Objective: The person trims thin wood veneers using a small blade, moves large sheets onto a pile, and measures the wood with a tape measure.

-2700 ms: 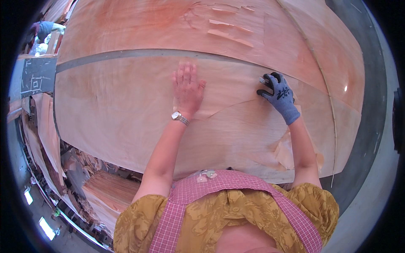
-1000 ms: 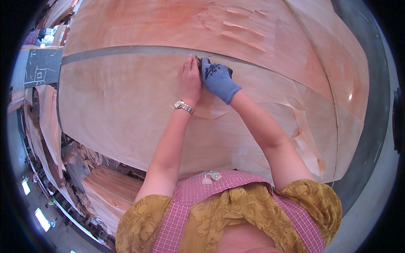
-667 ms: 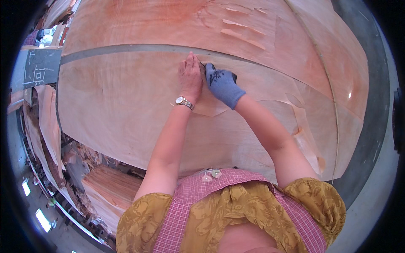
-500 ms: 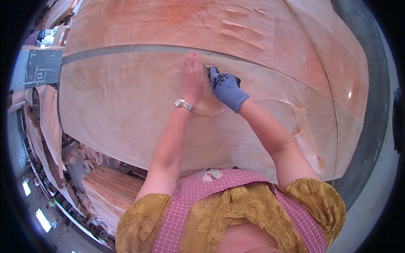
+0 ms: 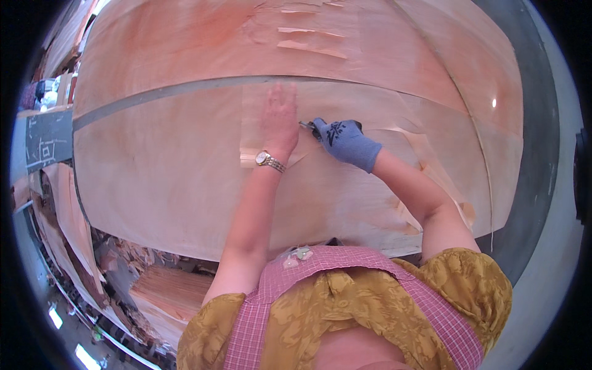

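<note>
My bare left hand [image 5: 280,120], with a wristwatch [image 5: 263,158] on its wrist, lies flat with fingers stretched out. Under it is a pale rectangular piece of veneer [image 5: 251,139], on top of the large wood veneer sheet [image 5: 166,160]. My right hand [image 5: 345,140] wears a blue-grey glove and is closed round a small knife [image 5: 306,125]. The dark handle shows partly; its metal tip points left, close beside the left hand. Whether the tip touches the veneer I cannot tell.
A second reddish veneer sheet [image 5: 185,43] lies beyond a grey gap [image 5: 166,92]. Torn flaps [image 5: 311,32] show on it. A long thin strip [image 5: 465,102] crosses both sheets at the right. Loose veneer pieces [image 5: 413,148] lie right of my glove; a veneer stack [image 5: 169,287] is lower left.
My gloved hand has drawn the knife slightly nearer to me and right, away from the left hand. The left hand stays flat, uncovering more of the pale veneer piece. The view has shifted.
</note>
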Demonstrator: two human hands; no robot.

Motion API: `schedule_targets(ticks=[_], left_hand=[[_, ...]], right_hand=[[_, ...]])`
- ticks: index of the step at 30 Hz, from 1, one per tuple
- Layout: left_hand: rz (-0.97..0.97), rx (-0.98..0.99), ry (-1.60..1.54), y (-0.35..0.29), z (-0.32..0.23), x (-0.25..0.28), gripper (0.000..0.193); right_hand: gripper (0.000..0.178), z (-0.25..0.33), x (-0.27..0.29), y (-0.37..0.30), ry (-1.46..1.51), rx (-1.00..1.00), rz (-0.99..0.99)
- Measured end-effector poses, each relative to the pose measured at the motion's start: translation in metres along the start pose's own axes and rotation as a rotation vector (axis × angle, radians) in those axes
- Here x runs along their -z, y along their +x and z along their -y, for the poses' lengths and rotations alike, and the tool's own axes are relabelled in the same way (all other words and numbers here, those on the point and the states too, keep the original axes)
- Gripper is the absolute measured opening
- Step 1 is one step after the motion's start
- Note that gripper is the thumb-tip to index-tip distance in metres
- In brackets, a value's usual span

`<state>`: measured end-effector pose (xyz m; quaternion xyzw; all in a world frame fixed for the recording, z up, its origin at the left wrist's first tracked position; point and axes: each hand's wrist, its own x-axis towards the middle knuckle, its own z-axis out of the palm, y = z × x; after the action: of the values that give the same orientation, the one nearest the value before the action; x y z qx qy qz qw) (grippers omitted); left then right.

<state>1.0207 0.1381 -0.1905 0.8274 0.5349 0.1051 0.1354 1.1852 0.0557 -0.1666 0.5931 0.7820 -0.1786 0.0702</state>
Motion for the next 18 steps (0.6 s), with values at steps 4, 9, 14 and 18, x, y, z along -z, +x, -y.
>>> schedule_targets(ticks=[4, 9, 14, 18], left_hand=[[-0.034, -0.044, 0.048, -0.004, -0.015, -0.003, 0.058], [0.02, 0.008, 0.034, -0.005, -0.02, 0.004, 0.066], [0.026, 0.014, 0.078, -0.005, -0.023, 0.002, 0.064], [0.046, 0.026, 0.087, -0.003, -0.026, 0.003, 0.063]], right_hand=[[0.019, -0.032, 0.003, -0.005, -0.017, 0.088, 0.057], [0.016, -0.111, 0.031, -0.027, -0.165, 0.189, 0.103], [0.013, -0.195, 0.055, -0.033, -0.321, 0.201, 0.164], [0.014, -0.251, 0.056, -0.036, -0.44, 0.24, 0.095]])
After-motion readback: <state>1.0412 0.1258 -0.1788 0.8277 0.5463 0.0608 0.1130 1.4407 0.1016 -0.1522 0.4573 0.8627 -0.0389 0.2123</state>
